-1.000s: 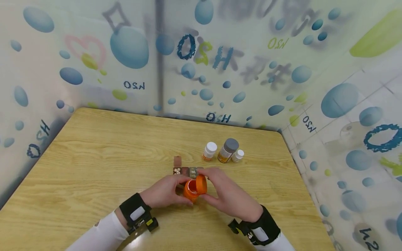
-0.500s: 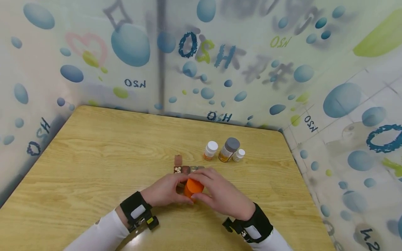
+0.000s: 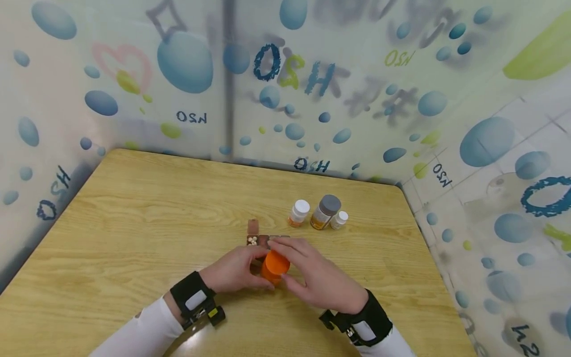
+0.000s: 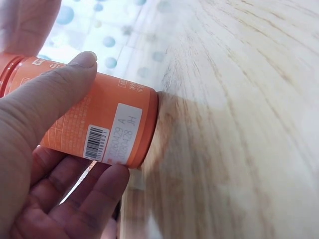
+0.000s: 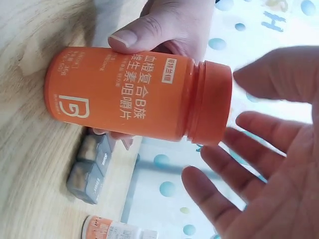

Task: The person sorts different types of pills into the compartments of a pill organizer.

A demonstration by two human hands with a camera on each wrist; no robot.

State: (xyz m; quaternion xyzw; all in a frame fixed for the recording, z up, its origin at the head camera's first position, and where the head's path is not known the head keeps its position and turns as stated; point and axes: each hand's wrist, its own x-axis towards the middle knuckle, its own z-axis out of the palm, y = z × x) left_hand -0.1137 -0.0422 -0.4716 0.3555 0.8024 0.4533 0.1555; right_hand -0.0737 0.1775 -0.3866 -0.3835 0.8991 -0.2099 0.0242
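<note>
The left hand is wrapping its thumb and fingers round the body of an orange bottle, which is standing upright with its base on the wooden surface, near the front edge and just before the person; in the left wrist view the thumb is lying along the label while the fingertips are curling under near the bottom rim; the orange cap is sitting on the bottle's neck; the right hand is hovering beside the cap with its fingers spread and relaxed, grasping nothing, and the right wrist view is showing a gap between its fingers and the cap; just behind the bottle a pill organiser is lying with one lid standing open and pale tablets showing in that compartment; farther back and to the right three small bottles are standing close together, a white-capped one, a taller grey-capped one and a little white-capped one; both wrists are wearing black straps over white sleeves.
</note>
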